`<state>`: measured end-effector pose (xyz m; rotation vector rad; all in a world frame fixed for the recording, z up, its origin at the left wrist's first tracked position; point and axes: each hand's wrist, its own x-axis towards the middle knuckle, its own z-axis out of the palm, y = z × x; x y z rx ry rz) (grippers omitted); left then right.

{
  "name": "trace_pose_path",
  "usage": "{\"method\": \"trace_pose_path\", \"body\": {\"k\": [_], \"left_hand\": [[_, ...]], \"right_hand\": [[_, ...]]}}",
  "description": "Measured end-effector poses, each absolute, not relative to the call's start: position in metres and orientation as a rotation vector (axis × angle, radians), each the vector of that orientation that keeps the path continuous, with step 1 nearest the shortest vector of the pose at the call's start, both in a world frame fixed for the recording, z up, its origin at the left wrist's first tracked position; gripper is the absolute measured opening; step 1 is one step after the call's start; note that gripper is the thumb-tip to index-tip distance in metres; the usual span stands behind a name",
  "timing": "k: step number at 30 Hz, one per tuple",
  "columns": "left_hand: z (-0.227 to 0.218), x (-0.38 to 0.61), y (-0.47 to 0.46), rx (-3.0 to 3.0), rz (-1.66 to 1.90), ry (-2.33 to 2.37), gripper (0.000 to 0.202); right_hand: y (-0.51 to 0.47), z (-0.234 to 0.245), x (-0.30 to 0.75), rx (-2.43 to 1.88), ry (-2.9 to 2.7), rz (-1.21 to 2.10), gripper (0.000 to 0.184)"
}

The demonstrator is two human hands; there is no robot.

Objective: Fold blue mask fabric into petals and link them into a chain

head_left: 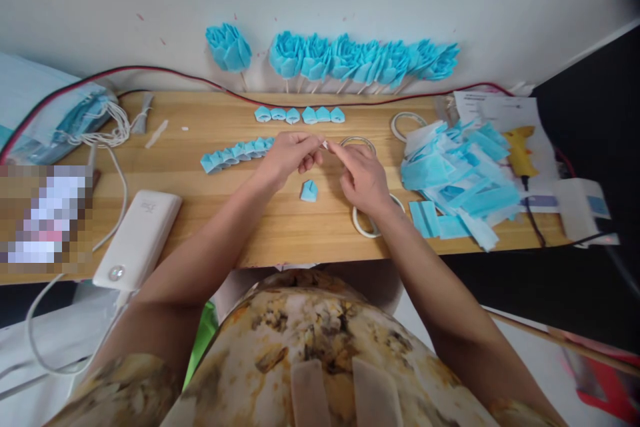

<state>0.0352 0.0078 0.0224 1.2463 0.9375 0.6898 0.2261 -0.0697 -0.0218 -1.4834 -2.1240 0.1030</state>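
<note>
My left hand (293,152) is closed in a pinch, thumb and index finger pressed together at a small white piece of tape (325,145). From the other side, my right hand (366,177) reaches to the same piece with its index fingertip, the other fingers curled in. Just below my hands lies one folded light-blue fabric petal (309,191). A slanting row of folded petals (233,156) runs up to my left wrist. Partly behind my right hand are a tape roll (358,141) and, under the wrist, a second tape roll (369,229).
Short petal rows (277,115) lie behind my hands. Blue fabric flowers on sticks (345,57) lean along the wall. To the right are a heap of blue strips (463,177), a yellow glue gun (521,150) and another tape roll (395,127). A white power bank (137,237) sits left.
</note>
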Motion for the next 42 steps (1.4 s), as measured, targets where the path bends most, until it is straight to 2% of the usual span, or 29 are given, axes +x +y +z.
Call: {"method": "trace_pose_path", "body": {"k": [3, 8, 13, 16, 20, 24, 28, 31, 34, 38, 42], "left_hand": [[0.024, 0.035, 0.007, 1.293, 0.687, 0.94, 0.035], [0.023, 0.036, 0.006, 1.302, 0.7, 1.005, 0.022], [0.022, 0.036, 0.009, 1.292, 0.731, 1.074, 0.019], [0.021, 0.034, 0.011, 1.283, 0.728, 1.016, 0.021], [0.015, 0.033, 0.013, 1.252, 0.687, 0.942, 0.019], [0.012, 0.034, 0.013, 1.244, 0.662, 0.93, 0.015], [0.017, 0.036, 0.009, 1.239, 0.647, 0.936, 0.013], [0.017, 0.04, 0.004, 1.284, 0.631, 0.916, 0.015], [0.012, 0.045, 0.001, 1.433, 0.584, 0.952, 0.015], [0.004, 0.047, -0.002, 1.901, 0.613, 1.043, 0.014], [0.005, 0.046, -0.004, 2.161, 0.471, 1.152, 0.017]], "right_hand": [[-0.069, -0.022, 0.225, -1.509, -2.145, 0.078, 0.074], [-0.071, -0.02, 0.223, -1.535, -2.16, 0.074, 0.073], [-0.074, -0.015, 0.24, -1.343, -2.002, 0.371, 0.075], [-0.072, -0.015, 0.252, -1.318, -1.835, 0.4, 0.073], [-0.067, -0.019, 0.247, -1.511, -1.677, 0.306, 0.058], [-0.067, -0.02, 0.231, -1.581, -1.466, 0.408, 0.014], [-0.07, -0.017, 0.224, -1.541, -1.303, 0.727, 0.015], [-0.072, -0.015, 0.223, -1.495, -1.231, 0.826, 0.017], [-0.081, -0.009, 0.224, -1.491, -1.291, 0.768, 0.016], [-0.107, 0.002, 0.226, -1.578, -1.626, 0.512, 0.01], [-0.136, 0.001, 0.227, -1.534, -1.998, 0.259, 0.018]]}}
